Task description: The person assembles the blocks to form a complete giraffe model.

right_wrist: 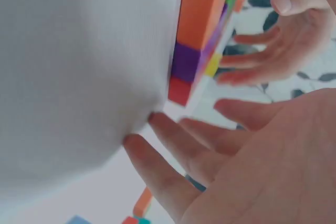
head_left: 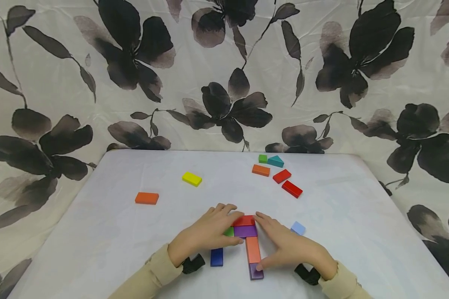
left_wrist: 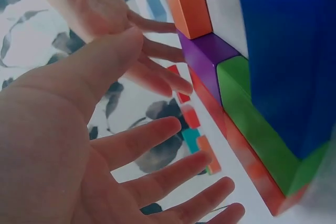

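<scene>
Two bare hands reach over a joined run of blocks at the near middle of the white desk [head_left: 116, 241]. The left hand [head_left: 207, 228] hovers over the run's left side, fingers spread apart and clamped on nothing; its thumb lies by the near edge of the upper purple block [head_left: 245, 231]. On that block's far side sits the long red block [head_left: 247, 221], and to its left is the green block [head_left: 230, 232], partly covered by the hand. Nearer, the blue block [head_left: 217, 258] shows below the left palm. The right hand [head_left: 289, 243] stands along the right side, fingers straight and apart, its thumb over the lower purple block [head_left: 255, 275]; whether it touches, I cannot tell. Between the two purple blocks lies the salmon block [head_left: 252, 249]. A light-blue block [head_left: 298, 228] rests just beyond the right hand. Farther off, left, are an orange block [head_left: 147, 198] and a yellow block [head_left: 192, 178].
</scene>
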